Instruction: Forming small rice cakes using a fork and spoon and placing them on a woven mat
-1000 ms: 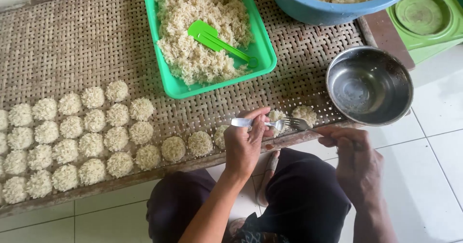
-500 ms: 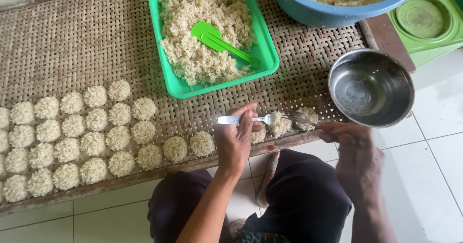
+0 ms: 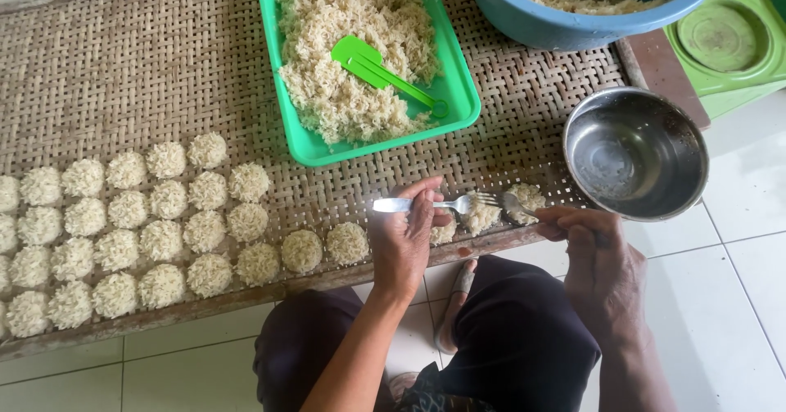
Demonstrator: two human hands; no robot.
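Observation:
My left hand (image 3: 403, 240) grips a metal fork (image 3: 426, 205) by its handle, tines pointing right onto a small round rice patty (image 3: 483, 216) on the woven bamboo mat (image 3: 147, 76). My right hand (image 3: 594, 265) holds a second utensil (image 3: 517, 206) whose tip meets the same patty; another patty (image 3: 530, 194) lies just beyond it. Several finished round patties (image 3: 131, 224) sit in rows on the mat to the left, the nearest ones (image 3: 347, 243) beside my left hand.
A green tray (image 3: 458, 93) heaped with loose rice holds a green plastic paddle (image 3: 385, 72). An empty steel bowl (image 3: 634, 152) stands at the mat's right end. A blue basin (image 3: 589, 19) of rice and a green lid (image 3: 725, 40) lie beyond. White tiled floor below.
My left hand turned the fork from gripping near the patties to holding it flat by the handle, tines on the patty. The right hand rose from the mat's edge to the patty.

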